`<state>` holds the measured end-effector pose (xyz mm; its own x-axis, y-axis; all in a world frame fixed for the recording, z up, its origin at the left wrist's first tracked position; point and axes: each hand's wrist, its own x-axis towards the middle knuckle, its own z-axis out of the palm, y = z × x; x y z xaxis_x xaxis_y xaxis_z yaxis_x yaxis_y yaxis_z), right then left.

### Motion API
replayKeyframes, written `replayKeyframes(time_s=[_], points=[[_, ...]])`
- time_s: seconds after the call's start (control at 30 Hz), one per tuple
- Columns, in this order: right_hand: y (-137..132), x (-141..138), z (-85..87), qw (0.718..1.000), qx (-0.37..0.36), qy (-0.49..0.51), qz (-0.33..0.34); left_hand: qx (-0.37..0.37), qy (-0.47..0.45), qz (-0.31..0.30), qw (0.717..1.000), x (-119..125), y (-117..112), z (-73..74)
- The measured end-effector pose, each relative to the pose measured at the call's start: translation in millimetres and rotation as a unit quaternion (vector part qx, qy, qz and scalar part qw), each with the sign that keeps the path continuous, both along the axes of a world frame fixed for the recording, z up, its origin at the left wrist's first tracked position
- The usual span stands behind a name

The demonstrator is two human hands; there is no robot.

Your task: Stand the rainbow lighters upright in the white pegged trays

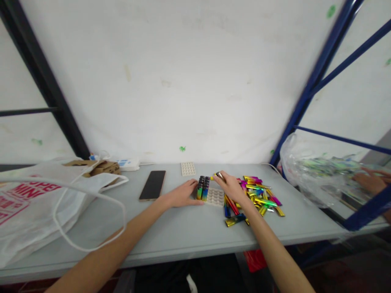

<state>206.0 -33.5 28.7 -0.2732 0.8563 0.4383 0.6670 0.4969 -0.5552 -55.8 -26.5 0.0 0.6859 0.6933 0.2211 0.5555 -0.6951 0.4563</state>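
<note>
A pale tray with rows of round pockets (215,197) lies on the grey table between my hands. Two rows of shiny lighters with black tops (203,189) stand upright in its left side. My left hand (182,193) grips the tray's left edge, thumb at the front corner and fingers toward the back, close against the lighters. Above the tray's far right part, my right hand (229,185) is closed on a lighter (219,175) with a silvery top; the fingers hide much of it. To the right lies a loose heap of metallic lighters (262,198) in yellow, green, pink, red and blue.
A dark-screened phone (153,185) lies left of my hands. Another pocketed tray (187,169) is near the wall. A white plastic bag (76,205) with a cable over it covers the left side. Beyond the blue frame (301,103), another person's hand (368,181) works near clear plastic (305,171).
</note>
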Motion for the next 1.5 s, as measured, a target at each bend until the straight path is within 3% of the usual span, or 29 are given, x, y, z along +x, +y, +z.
replayKeyframes(time_s=[0.17,0.37,0.57,0.87,1.0,1.13,1.23,1.37,1.5], points=[[7.4,5.7,-6.0,0.994,0.023,-0.025,0.101,0.002,0.008,0.003,1.000,0.5,-1.9,2.3],[6.5,3.1,-5.5,0.996,0.009,-0.054,0.067,0.006,0.002,-0.002,1.000,0.3,-2.4,2.1],[7.0,6.6,-9.9,0.993,-0.024,-0.053,0.106,-0.009,0.002,0.000,1.000,0.6,-2.3,2.9],[13.9,5.4,-18.3,0.992,-0.027,-0.095,0.083,-0.017,-0.008,0.010,1.000,-1.0,-0.9,-0.1],[9.1,2.7,-15.3,0.988,-0.056,-0.093,0.110,-0.019,-0.002,0.012,1.000,-0.8,-1.6,1.6],[7.4,13.5,-5.8,0.990,-0.030,-0.063,0.124,-0.017,0.000,0.012,1.000,0.0,-2.9,3.6],[25.7,32.7,3.3,0.998,-0.007,-0.037,0.050,-0.020,0.004,0.015,1.000,0.5,-3.0,4.2],[74.5,49.4,9.4,0.989,-0.028,-0.142,-0.042,-0.019,0.002,0.016,1.000,0.3,-1.7,2.9],[109.5,46.2,4.0,0.984,-0.058,-0.166,-0.030,-0.016,-0.008,0.014,1.000,-0.7,-0.9,0.9]])
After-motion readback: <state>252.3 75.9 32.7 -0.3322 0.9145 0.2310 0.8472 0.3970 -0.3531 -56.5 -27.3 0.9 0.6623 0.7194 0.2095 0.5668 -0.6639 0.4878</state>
